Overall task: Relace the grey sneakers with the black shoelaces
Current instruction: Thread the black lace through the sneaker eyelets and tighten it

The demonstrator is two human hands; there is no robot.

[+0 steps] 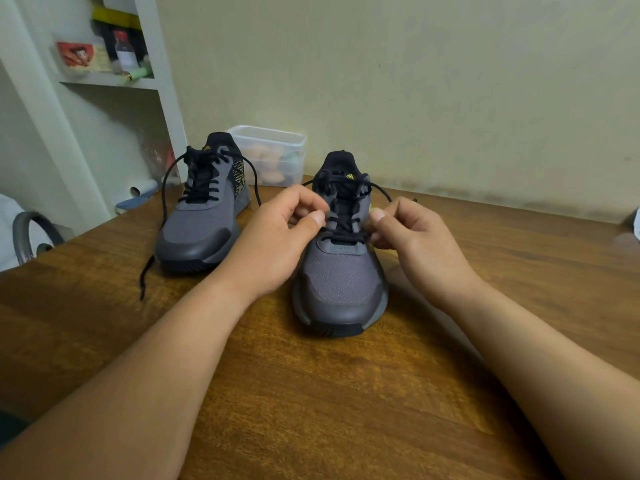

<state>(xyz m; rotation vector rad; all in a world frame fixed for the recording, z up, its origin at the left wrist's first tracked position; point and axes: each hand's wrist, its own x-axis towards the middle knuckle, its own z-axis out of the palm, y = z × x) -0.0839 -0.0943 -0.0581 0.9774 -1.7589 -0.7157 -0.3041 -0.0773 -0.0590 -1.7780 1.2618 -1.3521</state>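
Left grip [277,237] and right grip [419,244] each pinch the black shoelace [343,234] stretched between them across the mid-surface [311,393] grey sneaker [341,285].

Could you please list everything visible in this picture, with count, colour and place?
Grey sneakers: two; one far left, one centre, nearer the camera.
Black shoelaces: two, one threaded in each sneaker; the left one's ends trail loose.
Table: one, brown wood, beneath everything.
Plastic container: one, clear, behind the sneakers by the wall.
Shelf: one, white, upper left, holding a red-capped bottle.
Armrest: one, grey, left edge.
Left hand: one, pinching the centre sneaker's lace.
Right hand: one, likewise pinching it.
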